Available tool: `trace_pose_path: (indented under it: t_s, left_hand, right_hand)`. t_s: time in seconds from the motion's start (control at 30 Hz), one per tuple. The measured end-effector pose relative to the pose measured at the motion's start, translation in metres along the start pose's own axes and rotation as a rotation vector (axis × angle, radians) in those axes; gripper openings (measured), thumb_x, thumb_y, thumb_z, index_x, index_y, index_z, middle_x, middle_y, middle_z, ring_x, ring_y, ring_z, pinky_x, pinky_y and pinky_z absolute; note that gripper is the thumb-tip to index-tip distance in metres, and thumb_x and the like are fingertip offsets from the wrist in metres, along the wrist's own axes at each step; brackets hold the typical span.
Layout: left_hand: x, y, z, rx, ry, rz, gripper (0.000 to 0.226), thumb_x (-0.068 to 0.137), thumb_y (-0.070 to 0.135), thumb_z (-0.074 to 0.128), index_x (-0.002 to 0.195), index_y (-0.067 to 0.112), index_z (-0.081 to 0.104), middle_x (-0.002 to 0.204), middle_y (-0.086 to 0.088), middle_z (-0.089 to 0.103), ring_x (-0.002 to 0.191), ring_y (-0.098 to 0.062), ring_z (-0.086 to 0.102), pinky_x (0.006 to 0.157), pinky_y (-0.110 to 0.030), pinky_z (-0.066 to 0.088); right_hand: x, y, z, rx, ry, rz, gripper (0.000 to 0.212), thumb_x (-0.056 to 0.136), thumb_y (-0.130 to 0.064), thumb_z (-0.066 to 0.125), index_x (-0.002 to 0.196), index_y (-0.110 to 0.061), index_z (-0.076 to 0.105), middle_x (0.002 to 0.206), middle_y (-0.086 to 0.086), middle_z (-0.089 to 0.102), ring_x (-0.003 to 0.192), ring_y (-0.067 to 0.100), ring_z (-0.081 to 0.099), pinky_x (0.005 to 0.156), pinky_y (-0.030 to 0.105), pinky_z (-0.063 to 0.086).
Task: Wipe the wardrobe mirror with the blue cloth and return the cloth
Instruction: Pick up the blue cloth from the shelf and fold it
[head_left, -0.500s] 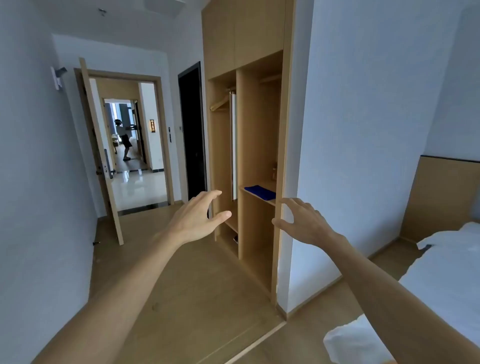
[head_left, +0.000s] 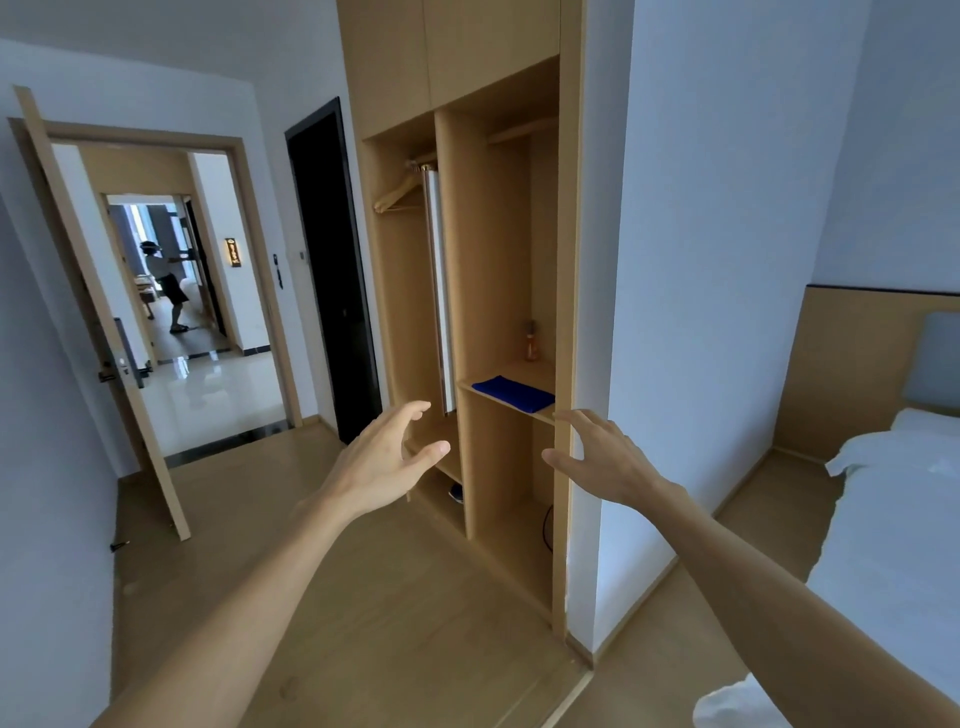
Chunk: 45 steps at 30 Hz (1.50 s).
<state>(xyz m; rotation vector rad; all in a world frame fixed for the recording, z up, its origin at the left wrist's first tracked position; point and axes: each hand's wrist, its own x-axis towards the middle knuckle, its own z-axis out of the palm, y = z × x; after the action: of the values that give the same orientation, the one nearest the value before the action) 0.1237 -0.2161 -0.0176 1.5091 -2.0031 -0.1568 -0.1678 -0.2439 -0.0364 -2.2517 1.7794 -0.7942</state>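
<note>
The blue cloth (head_left: 513, 395) lies folded at the shelf (head_left: 540, 413) front edge. The left hand (head_left: 387, 460) and right hand (head_left: 602, 457) hover spread and empty before the wardrobe (head_left: 488, 260).

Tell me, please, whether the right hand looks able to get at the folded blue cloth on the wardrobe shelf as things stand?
Probably yes: the folded blue cloth lies at the open front of the wooden wardrobe shelf, and the right hand hovers open just below it with nothing between them.
</note>
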Motion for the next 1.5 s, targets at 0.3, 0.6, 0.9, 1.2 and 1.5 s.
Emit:
trace_pose_path:
  t_s: [0.3, 0.6, 0.9, 1.2, 1.5]
  left_hand:
    - [0.116, -0.096, 0.036, -0.025, -0.024, 0.015, 0.060, 0.093, 0.059, 0.051, 0.147, 0.038, 0.034, 0.146, 0.019, 0.043, 0.099, 0.003, 0.058, 0.085, -0.027, 0.042]
    - [0.275, -0.188, 0.058, -0.072, -0.030, 0.038, 0.057, 0.094, 0.053, 0.054, 0.146, 0.041, 0.034, 0.144, 0.017, 0.046, 0.126, -0.004, 0.048, 0.097, -0.027, 0.042]
    - [0.395, -0.279, 0.089, -0.147, -0.029, 0.057, 0.057, 0.093, 0.051, 0.057, 0.145, 0.043, 0.035, 0.138, 0.025, 0.045, 0.125, 0.000, 0.046, 0.100, -0.028, 0.043]
    - [0.547, -0.367, 0.135, -0.247, -0.174, 0.179, 0.060, 0.095, 0.046, 0.057, 0.149, 0.038, 0.032, 0.144, 0.021, 0.041, 0.128, 0.001, 0.044, 0.108, -0.032, 0.041]
    - [0.687, -0.413, 0.192, -0.369, -0.287, 0.301, 0.052, 0.097, 0.036, 0.058, 0.146, 0.030, 0.041, 0.139, 0.013, 0.051, 0.121, -0.003, 0.051, 0.096, -0.020, 0.043]
  right_hand:
    - [0.142, 0.018, 0.066, 0.054, 0.022, 0.001, 0.057, 0.099, -0.043, 0.061, 0.150, -0.027, 0.038, 0.152, -0.005, 0.045, 0.135, 0.021, 0.048, 0.109, 0.046, 0.049]
    - [0.324, 0.034, 0.120, 0.108, 0.030, -0.023, 0.057, 0.099, -0.042, 0.060, 0.149, -0.026, 0.039, 0.150, -0.005, 0.045, 0.131, 0.020, 0.048, 0.107, 0.046, 0.049]
    - [0.461, 0.043, 0.174, 0.042, 0.016, -0.030, 0.057, 0.097, -0.051, 0.060, 0.147, -0.031, 0.040, 0.149, -0.008, 0.045, 0.132, 0.018, 0.045, 0.106, 0.045, 0.049]
    - [0.593, 0.068, 0.238, 0.010, 0.041, 0.102, 0.062, 0.098, -0.049, 0.059, 0.153, -0.029, 0.037, 0.158, -0.006, 0.037, 0.142, 0.021, 0.039, 0.114, 0.045, 0.042]
    - [0.668, 0.096, 0.271, -0.047, 0.056, 0.326, 0.061, 0.100, -0.048, 0.057, 0.154, -0.031, 0.035, 0.156, -0.004, 0.039, 0.141, 0.023, 0.040, 0.112, 0.046, 0.044]
